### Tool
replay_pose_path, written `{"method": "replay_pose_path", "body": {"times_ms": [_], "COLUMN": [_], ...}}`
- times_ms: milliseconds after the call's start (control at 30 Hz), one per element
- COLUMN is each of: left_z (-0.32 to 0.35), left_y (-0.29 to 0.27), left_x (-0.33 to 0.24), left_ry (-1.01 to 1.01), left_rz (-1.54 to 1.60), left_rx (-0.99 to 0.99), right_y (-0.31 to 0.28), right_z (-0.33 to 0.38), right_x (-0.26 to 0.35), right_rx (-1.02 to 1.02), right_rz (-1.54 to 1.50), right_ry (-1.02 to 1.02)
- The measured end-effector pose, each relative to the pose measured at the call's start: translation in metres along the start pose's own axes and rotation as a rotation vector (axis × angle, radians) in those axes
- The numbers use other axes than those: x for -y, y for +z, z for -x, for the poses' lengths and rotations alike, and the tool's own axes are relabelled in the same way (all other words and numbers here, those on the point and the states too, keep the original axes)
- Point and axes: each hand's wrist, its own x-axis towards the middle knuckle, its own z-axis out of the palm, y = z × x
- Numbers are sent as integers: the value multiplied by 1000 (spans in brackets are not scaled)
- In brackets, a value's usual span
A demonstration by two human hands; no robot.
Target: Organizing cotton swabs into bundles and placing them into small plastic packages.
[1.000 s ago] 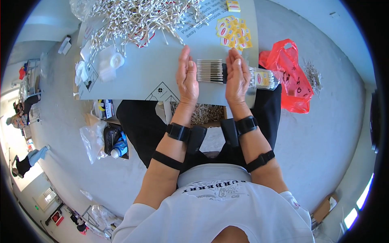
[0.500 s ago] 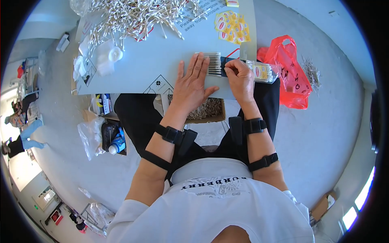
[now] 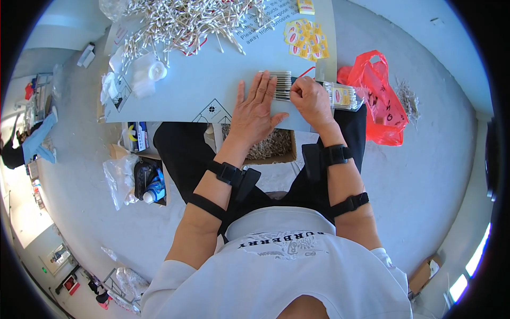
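A row of cotton swabs (image 3: 283,85) lies side by side near the front edge of the light grey tabletop (image 3: 180,95). My left hand (image 3: 256,109) rests flat over the row's left part, fingers stretched and thumb apart. At the right end of the row, my right hand (image 3: 312,105) is closed, thumb and fingertips together; whatever is between them is hidden. Just right of that hand, clear packs of swabs (image 3: 344,97) with a yellow label lie at the table's right edge. A dark strip beneath the right hand is mostly covered.
A big heap of loose swabs (image 3: 180,26) covers the far left. Yellow labels (image 3: 307,41) are spread at the far right. A white roll (image 3: 157,70) sits at left. A red plastic bag (image 3: 383,101) hangs right of the table. Below stands a cardboard box (image 3: 281,158) holding swabs.
My right hand has drawn slightly left, toward the swab row, and its fingers have curled in more. My left hand stays flat in place. A person at the far left has moved.
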Motion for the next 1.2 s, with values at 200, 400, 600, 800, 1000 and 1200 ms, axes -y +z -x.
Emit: {"method": "replay_pose_path", "body": {"times_ms": [200,400,600,800,1000,1200], "left_z": [0,5,0,-19,-6,28], "left_y": [1,12,3,-14,-27,-31], "left_x": [9,31,26,5,10,3], "left_ry": [-14,-133,-134,31,147,261], "left_rz": [426,824,670,238,294,281], "left_rx": [-300,-464,-514,-525,-282,156], "right_y": [-9,-10,-12,-10,-21,-10], "right_z": [-4,-1,1,6,6,-6], "right_x": [-2,-2,-2,9,-11,-9], "right_rx": [68,37,2,39,-27,-66], "right_rz": [-72,-129,-272,-422,-684,-725], "right_ry": [41,42,26,84,250,233]}}
